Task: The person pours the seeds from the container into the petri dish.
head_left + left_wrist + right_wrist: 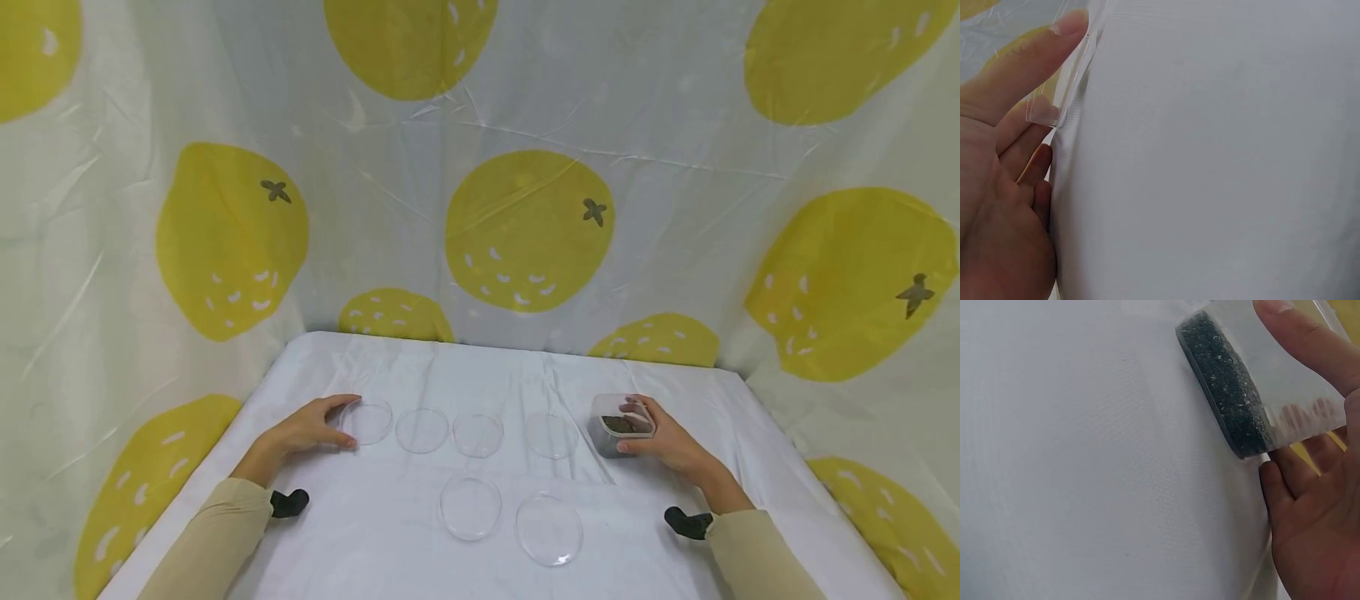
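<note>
My left hand (311,425) holds a clear round petri dish (372,422) by its rim, thumb on the near side and fingers on the far side. In the left wrist view the thumb lies along the wall of this petri dish (1060,117). At the right, my right hand (667,442) grips a clear square plastic tub (606,407), the thumb on its near side and fingers round the far side. Dark granules (1225,387) fill the lower part of the tub, as the right wrist view shows.
Between the hands, more clear dishes stand in the back row, among them one dish (422,451) beside the held one and another (552,456) near the tub. Two clear discs (470,510) lie closer to the front. A white cloth (360,533) covers the table; a lemon-print curtain (375,208) surrounds it.
</note>
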`<action>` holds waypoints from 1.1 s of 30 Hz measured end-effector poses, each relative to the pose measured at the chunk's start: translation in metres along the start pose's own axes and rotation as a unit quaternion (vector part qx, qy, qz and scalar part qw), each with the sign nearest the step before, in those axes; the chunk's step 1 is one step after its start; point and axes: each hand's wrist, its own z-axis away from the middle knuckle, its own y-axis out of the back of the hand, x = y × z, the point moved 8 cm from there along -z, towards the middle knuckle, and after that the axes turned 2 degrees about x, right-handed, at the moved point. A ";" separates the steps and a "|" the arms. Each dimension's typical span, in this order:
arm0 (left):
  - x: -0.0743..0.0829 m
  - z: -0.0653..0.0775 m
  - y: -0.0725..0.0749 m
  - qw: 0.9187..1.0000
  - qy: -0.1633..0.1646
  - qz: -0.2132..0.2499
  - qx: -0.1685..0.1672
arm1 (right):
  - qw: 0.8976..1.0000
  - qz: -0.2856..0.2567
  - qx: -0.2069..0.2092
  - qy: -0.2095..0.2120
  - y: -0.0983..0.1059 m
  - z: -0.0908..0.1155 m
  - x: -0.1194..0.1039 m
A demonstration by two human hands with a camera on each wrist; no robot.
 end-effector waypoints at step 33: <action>0.005 0.001 0.001 1.000 0.003 -0.025 0.013 | 0.994 0.035 0.102 0.004 -0.002 -0.021 -0.057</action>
